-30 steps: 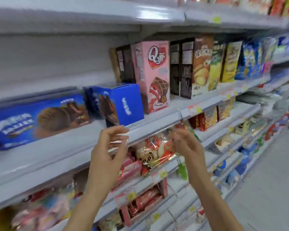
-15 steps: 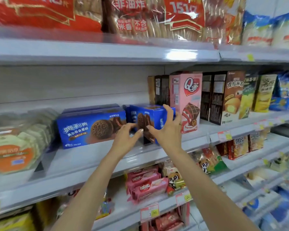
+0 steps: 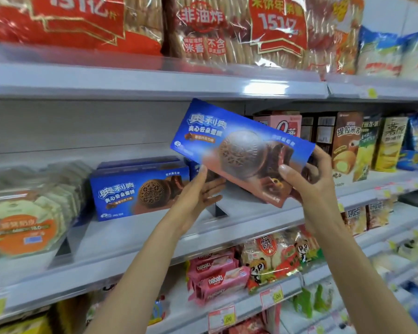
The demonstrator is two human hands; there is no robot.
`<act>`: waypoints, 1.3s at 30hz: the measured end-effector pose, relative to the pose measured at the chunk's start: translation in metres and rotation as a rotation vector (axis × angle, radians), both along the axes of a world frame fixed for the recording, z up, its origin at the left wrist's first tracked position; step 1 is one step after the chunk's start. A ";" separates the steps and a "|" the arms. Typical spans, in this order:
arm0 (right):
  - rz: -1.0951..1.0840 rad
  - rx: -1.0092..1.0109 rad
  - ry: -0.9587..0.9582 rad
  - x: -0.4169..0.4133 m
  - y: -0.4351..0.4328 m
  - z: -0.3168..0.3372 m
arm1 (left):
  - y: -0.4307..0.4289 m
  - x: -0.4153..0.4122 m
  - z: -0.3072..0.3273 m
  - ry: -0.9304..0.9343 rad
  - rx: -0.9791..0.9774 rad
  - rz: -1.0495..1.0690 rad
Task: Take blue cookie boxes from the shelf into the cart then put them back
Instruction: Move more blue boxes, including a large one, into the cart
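A blue cookie box (image 3: pixel 237 145) with a chocolate cookie printed on its front is held tilted in the air in front of the middle shelf (image 3: pixel 227 227). My right hand (image 3: pixel 309 182) grips its lower right end, thumb on the front. My left hand (image 3: pixel 200 191) touches its lower left edge from below, fingers spread. A stack of the same blue boxes (image 3: pixel 140 189) lies on the shelf to the left. Another blue box (image 3: pixel 194 168) stands partly hidden behind the held box and my left hand.
A pink box (image 3: pixel 282 122) and brown and yellow snack boxes (image 3: pixel 345 141) stand to the right on the same shelf. Clear-packed biscuits (image 3: pixel 27 213) sit at the left. Red cracker bags (image 3: pixel 203 27) fill the shelf above; pink wafer packs (image 3: pixel 217 278) lie below.
Both hands were at the blue box standing on the shelf; now that box is lifted off the shelf, turned face-on and tilted. The camera has moved closer and upward.
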State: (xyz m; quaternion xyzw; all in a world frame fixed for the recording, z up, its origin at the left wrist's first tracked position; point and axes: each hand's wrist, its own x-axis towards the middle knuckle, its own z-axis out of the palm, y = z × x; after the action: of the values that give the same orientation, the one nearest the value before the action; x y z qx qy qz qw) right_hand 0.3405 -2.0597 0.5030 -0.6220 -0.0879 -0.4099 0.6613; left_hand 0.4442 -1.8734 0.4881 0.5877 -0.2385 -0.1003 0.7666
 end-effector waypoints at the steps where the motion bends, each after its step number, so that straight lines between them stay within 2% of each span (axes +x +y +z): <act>1: 0.030 0.009 0.012 0.003 0.005 -0.001 | -0.002 -0.002 0.001 0.022 -0.041 -0.053; 3: 0.044 0.010 0.034 0.012 0.016 -0.002 | -0.004 -0.002 -0.001 0.008 -0.083 -0.094; 8: 0.135 0.032 0.034 0.042 0.043 0.000 | 0.016 -0.003 0.002 0.045 -0.196 -0.017; 12: 0.226 0.034 0.076 0.073 0.061 0.006 | 0.030 -0.005 0.008 0.034 -0.304 0.166; 15: 0.362 -0.051 0.186 0.106 0.055 0.009 | 0.051 0.005 0.012 0.023 -0.249 0.303; 17: 0.221 -0.177 0.234 0.134 0.044 0.008 | 0.069 0.009 0.015 0.000 -0.220 0.375; 20: -0.057 -0.601 0.318 0.177 0.030 0.003 | 0.093 0.011 0.019 -0.033 -0.200 0.453; 23: -0.111 -0.967 0.439 0.213 0.023 -0.001 | 0.112 0.019 0.021 -0.037 -0.180 0.542; 30: -0.076 -1.267 0.636 0.261 0.030 0.016 | 0.129 0.024 0.026 -0.029 -0.139 0.629; 33: -0.172 -1.382 0.585 0.267 0.032 0.014 | 0.132 0.024 0.028 -0.040 -0.133 0.644; 36: -0.401 -1.408 0.502 0.271 0.030 0.017 | 0.133 0.027 0.028 -0.068 -0.133 0.650; 37: -0.365 -1.371 0.508 0.271 0.028 0.018 | 0.133 0.028 0.028 -0.077 -0.126 0.654; 39: -0.134 -1.168 0.571 0.270 0.022 0.017 | 0.133 0.030 0.027 -0.088 -0.110 0.655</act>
State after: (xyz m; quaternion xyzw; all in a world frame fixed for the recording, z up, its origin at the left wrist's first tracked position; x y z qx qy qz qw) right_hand 0.6101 -2.0380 0.5203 -0.9675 -0.0780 -0.1538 0.1848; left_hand 0.4742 -1.7408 0.5147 0.5946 -0.0750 0.1898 0.7777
